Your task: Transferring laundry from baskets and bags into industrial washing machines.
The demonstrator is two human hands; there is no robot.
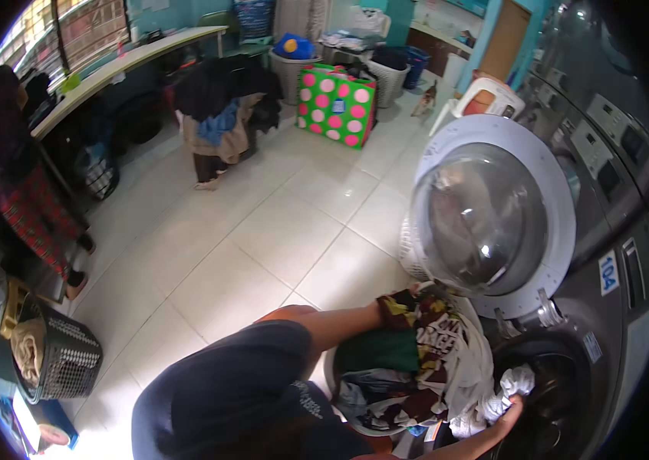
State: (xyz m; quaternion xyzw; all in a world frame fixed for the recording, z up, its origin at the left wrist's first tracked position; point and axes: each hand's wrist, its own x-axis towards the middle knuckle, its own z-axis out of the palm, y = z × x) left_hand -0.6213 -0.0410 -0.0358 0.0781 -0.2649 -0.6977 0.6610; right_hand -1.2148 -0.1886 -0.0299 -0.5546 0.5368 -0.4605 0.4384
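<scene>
My right hand [513,409] grips a bunched white cloth [516,382] at the mouth of a front-loading machine's dark drum [554,397]. That cloth trails down toward the laundry basket. The round glass door [483,218] stands open above. My left arm reaches across the light-coloured basket [329,374], and my left hand is hidden among the clothes at its far side. The basket is full of laundry: a dark green cloth [376,352], a maroon, yellow and white printed garment [436,328] and white fabric [474,356].
A person [19,172] stands at the left by a long counter [129,69]. A dark basket with clothes [71,356] is at lower left. Farther back are a heap of clothes [226,92], a polka-dot bag [336,109], more baskets and a cat [427,99] on the tiled floor.
</scene>
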